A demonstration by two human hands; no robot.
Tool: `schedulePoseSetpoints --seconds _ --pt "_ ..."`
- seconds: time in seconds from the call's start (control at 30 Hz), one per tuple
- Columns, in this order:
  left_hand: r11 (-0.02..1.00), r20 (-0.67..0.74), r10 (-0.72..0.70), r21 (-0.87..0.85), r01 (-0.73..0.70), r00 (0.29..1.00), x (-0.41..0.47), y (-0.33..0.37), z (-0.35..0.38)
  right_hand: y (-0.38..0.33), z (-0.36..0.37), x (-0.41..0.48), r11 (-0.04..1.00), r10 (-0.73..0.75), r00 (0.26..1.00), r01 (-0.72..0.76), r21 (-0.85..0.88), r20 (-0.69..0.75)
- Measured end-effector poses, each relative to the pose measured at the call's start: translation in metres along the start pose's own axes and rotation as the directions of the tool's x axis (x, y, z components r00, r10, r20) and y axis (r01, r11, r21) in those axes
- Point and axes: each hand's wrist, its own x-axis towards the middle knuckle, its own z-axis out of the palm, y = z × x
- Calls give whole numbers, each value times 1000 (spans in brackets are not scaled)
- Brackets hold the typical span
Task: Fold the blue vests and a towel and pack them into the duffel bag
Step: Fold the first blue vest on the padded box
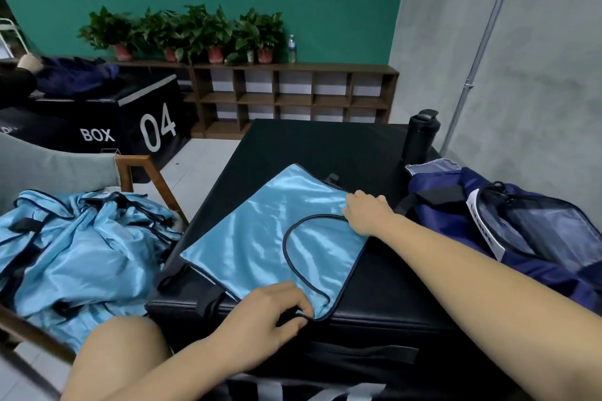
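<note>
A shiny light-blue vest (260,238) with dark trim lies flat and folded on the black padded box (374,296) in front of me. My left hand (264,312) pinches its near corner at the front edge. My right hand (366,213) grips its far right edge with curled fingers. To the right, the navy duffel bag (508,231) lies open on the same box, showing its mesh lining. A heap of several more blue vests (78,244) is piled on the chair at the left. No towel is visible.
A black bottle (418,137) stands at the box's far right corner, near the grey wall. The wooden-armed grey chair (140,172) sits at left. Farther back are a black "BOX 04" block (123,120), a low wooden shelf (293,98) and potted plants (195,32).
</note>
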Motion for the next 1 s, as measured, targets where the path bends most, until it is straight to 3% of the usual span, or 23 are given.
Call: schedulePoseSetpoints --seconds 0.17,0.27,0.4,0.53,0.8,1.0 --pt "1000 -1 -15 -17 15 1000 5 7 6 13 -6 18 978 139 988 -127 167 -62" --pt "999 -16 -27 -46 26 1000 7 12 1 24 -3 15 969 170 985 -164 184 -17" --pt "993 -75 -82 -86 76 994 9 20 -13 27 4 3 989 78 988 -59 139 -134" --pt "979 -163 -188 -106 172 969 7 15 -37 26 7 -9 994 40 988 -24 110 -149" --pt "930 -451 -324 10 368 832 -1 -46 -94 25 12 -31 984 16 983 17 177 -183" --pt "863 -433 -397 125 490 809 -12 -108 -107 -9 9 -61 906 -206 929 299 298 -307"
